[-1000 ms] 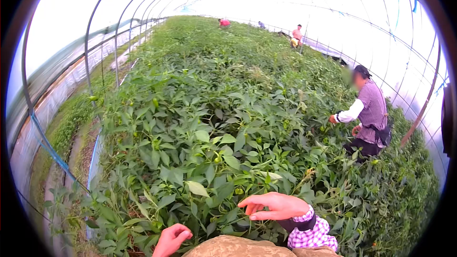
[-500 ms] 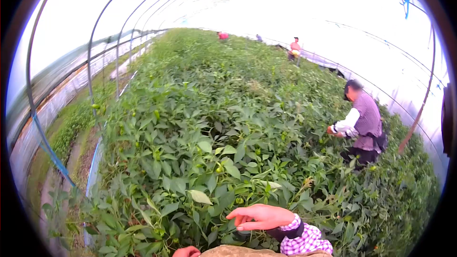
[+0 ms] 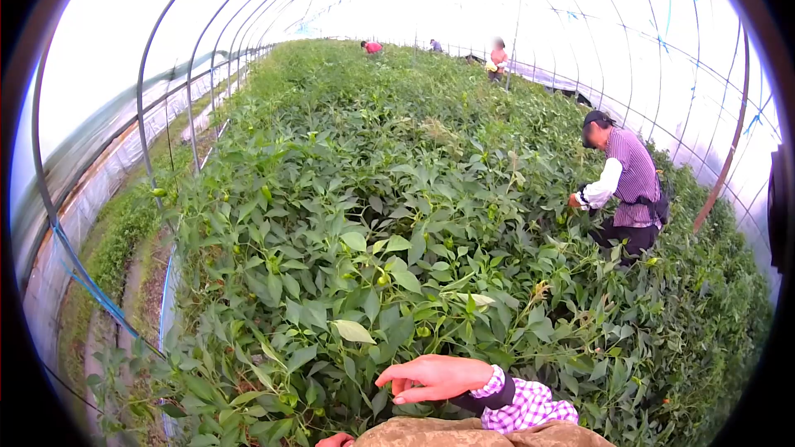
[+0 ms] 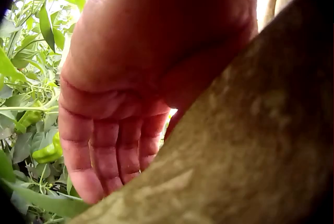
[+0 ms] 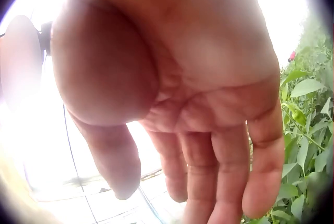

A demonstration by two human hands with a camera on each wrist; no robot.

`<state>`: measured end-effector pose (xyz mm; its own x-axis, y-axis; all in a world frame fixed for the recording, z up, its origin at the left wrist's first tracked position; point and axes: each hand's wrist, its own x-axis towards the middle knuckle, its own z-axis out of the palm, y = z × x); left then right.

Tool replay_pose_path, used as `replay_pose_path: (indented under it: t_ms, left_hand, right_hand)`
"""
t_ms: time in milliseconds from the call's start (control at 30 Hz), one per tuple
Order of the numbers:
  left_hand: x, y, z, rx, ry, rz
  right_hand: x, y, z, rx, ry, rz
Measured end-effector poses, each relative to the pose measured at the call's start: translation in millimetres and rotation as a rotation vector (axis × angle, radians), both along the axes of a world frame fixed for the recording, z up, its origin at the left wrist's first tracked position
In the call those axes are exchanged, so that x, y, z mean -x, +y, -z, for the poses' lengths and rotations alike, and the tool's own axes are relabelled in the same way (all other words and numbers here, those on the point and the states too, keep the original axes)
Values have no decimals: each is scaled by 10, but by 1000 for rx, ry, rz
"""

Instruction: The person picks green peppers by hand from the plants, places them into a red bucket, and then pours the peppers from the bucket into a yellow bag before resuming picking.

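My right hand (image 3: 436, 377) hovers over the pepper plants (image 3: 356, 240) at the bottom middle of the head view, with nothing in it. Its palm and loosely bent fingers (image 5: 229, 166) fill the right wrist view. Only a small part of my left hand (image 3: 335, 440) shows at the bottom edge of the head view. In the left wrist view that empty palm hangs with relaxed fingers beside brown patterned cloth (image 4: 235, 146), which covers part of it. A green pepper (image 4: 48, 150) hangs among leaves just left of those fingers. Another small pepper (image 3: 383, 279) grows ahead of the right hand.
A person in a striped top (image 3: 633, 167) bends over the plants at the right, and more people work farther back. Metal hoops (image 3: 142, 108) carry the plastic tunnel cover. Along the left runs a narrow path (image 3: 132, 298), with blue cord (image 3: 95, 290) tied to a hoop.
My left hand has dropped mostly out of the head view's bottom edge. My right hand has shifted left and slightly down. The person at the right has leaned farther over the plants.
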<state>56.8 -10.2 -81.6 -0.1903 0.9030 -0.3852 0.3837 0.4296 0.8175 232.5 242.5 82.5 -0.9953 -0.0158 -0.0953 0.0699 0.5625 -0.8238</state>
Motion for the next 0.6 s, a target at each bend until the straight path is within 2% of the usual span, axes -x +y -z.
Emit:
replay_pose_path:
  t_ms: [100, 200, 400, 600]
  left_hand:
    - [21, 32, -25, 4, 0, 18]
    - [36, 92, -44, 9, 1, 48]
    - [61, 197, -78, 20, 7, 110]
    - [96, 187, -80, 15, 19, 147]
  right_hand:
    - [-51, -10, 31, 52, -6, 41]
    - [-124, -18, 4, -26, -38, 62]
    - [-151, -69, 129, 19, 89, 124]
    - [-97, -148, 187, 62, 104, 82]
